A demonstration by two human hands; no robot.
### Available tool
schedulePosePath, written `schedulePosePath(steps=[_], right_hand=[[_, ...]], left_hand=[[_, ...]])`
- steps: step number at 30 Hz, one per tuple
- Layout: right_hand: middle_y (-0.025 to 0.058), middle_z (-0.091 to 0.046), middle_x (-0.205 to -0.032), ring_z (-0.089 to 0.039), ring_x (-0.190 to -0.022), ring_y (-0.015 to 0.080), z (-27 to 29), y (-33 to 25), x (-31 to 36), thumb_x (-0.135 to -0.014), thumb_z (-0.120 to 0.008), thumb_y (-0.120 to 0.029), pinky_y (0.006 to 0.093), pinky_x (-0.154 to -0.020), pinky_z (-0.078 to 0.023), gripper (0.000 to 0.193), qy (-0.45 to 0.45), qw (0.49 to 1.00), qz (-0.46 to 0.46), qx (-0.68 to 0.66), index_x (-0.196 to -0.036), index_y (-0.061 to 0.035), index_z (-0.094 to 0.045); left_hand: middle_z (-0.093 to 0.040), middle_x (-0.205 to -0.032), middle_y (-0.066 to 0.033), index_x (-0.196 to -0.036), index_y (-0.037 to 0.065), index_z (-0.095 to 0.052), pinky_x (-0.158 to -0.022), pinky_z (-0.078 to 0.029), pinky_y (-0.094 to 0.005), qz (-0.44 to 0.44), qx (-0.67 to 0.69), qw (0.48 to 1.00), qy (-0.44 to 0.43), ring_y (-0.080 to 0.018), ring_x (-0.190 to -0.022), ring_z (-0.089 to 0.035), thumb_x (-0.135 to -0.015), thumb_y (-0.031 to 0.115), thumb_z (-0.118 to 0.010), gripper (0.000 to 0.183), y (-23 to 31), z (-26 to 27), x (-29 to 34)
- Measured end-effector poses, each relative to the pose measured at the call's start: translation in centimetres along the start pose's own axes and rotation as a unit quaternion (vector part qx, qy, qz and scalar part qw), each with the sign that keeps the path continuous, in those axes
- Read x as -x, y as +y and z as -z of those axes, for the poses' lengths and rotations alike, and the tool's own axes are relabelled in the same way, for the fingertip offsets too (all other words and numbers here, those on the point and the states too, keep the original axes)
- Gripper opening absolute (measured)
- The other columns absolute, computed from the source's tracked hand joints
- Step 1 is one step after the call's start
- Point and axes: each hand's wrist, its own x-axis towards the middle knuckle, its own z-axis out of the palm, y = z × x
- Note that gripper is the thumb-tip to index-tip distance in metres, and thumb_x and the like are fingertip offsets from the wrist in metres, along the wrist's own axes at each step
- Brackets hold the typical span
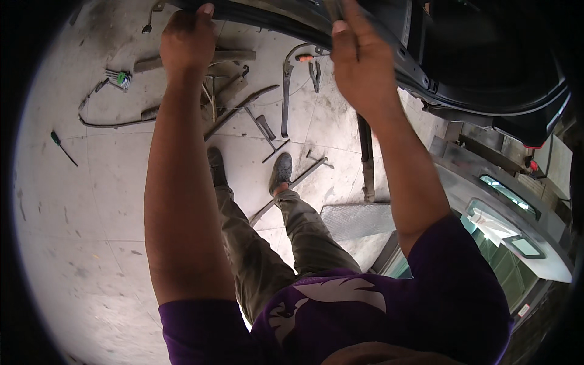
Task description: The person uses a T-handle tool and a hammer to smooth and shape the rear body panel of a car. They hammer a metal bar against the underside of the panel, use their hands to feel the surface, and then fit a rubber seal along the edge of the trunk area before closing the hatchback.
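Black strip (267, 18) spans twelve o'clock, the left hand's (185, 45) fingers clamped on it; whether the right hand's (365, 67) fingers, at one, are closed, I cannot tell. Floor (109, 201) holds pliers (314, 79) near twelve, a screwdriver (56, 139) at nine.

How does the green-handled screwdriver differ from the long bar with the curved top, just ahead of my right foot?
The screwdriver is straight, while the bar curves at its top. The screwdriver looks much shorter than the bar. The screwdriver lies apart, and the bar lies among other items. Both rest on the floor.
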Motion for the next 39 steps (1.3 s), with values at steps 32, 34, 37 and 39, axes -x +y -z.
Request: schedulePosePath(steps=[32, 34, 37, 39], right_hand=[[0.0006, -0.049, -0.08, -0.045, -0.063, 0.0097, 5.0, 3.3, 1.3, -0.096, -0.047, -0.013, 0.021, -0.05, -0.038, 0.041, 0.055, 0.932, -0.042, -0.356, -0.137, -0.0119, -0.043], [-0.0032, -0.045, -0.071, -0.039, -0.055, 0.0058, 3.0, 3.7, 0.6, -0.099, -0.044, -0.014, 0.0189, -0.044, -0.033, 0.041, 0.033, 0.952, -0.033, -0.301, -0.14, -0.0139, -0.043], [-0.0059, -0.042, -0.07, -0.037, -0.055, 0.0038, 4.6, 0.4, 0.5, -0.1, -0.044, -0.013, 0.0172, -0.044, -0.031, 0.041, 0.069, 0.94, -0.069, -0.327, -0.141, -0.0144, -0.043], [-0.0048, -0.044, -0.068, -0.038, -0.053, 0.004, 7.2, -2.6, 0.3, -0.101, -0.042, -0.017, 0.0172, -0.043, -0.032, 0.041, 0.122, 0.942, -0.084, -0.301, -0.142, -0.015, -0.042]], left_hand=[[-0.07, -0.084, -0.0054, -0.102, 0.004, -0.065, -0.066, -0.045, -0.0265, 0.015, 0.063, 0.998, -0.022, -0.0119, -0.077, -0.062, -0.089, 0.041, -0.061, 0.04, -1.7, 0.1, -0.2], [-0.071, -0.086, -0.0058, -0.104, 0.003, -0.065, -0.066, -0.045, -0.0259, 0.051, 0.096, 0.994, -0.023, -0.0117, -0.078, -0.063, -0.089, 0.04, -0.061, 0.04, -0.8, -0.3, -0.3], [-0.071, -0.088, -0.0063, -0.105, 0.003, -0.065, -0.065, -0.045, -0.025, 0.107, 0.152, 0.983, -0.005, -0.0112, -0.079, -0.064, -0.09, 0.039, -0.061, 0.039, -0.9, 0.1, 0.1], [-0.071, -0.088, -0.0064, -0.105, 0.003, -0.065, -0.065, -0.045, -0.0251, 0.115, 0.129, 0.985, -0.021, -0.0112, -0.078, -0.064, -0.09, 0.039, -0.061, 0.039, -0.6, 0.4, 0.0]])
